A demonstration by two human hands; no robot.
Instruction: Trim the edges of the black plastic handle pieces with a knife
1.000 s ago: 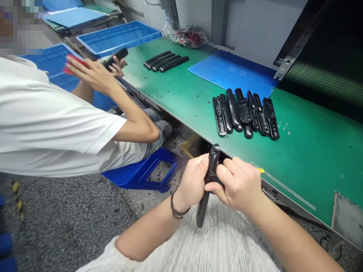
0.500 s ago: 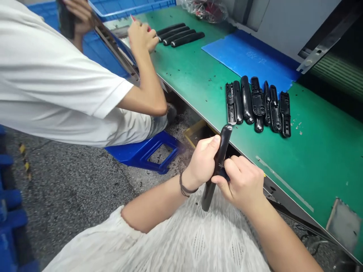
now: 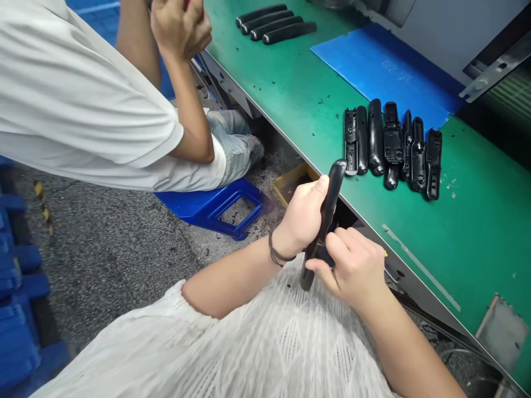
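A long black plastic handle-like part point(image 3: 333, 199) is tilted over my lap, its rounded end up toward the bench edge. My left hand point(image 3: 307, 214) is closed around its middle, thumb lying along the upper half. My right hand point(image 3: 357, 265) is curled beside the lower half, its thumb against or very close to the part. Something small and dark sits within the right fingers, mostly hidden, so I cannot make out what it is. A yellow tip point(image 3: 385, 253) shows just behind that hand. Several black plastic shells point(image 3: 393, 146) lie in a row on the bench beyond.
The green bench point(image 3: 290, 94) runs diagonally, with a blue sheet point(image 3: 385, 66) and several black handle parts point(image 3: 282, 27) farther off. A co-worker in a white shirt point(image 3: 83, 105) sits left on a blue stool point(image 3: 215, 207). A yellow-edged box point(image 3: 286, 185) stands below the bench edge.
The view has shifted slightly. My hands keep their hold, with the black part raised a little. The co-worker's hand has drawn back from the bench, toward the left.
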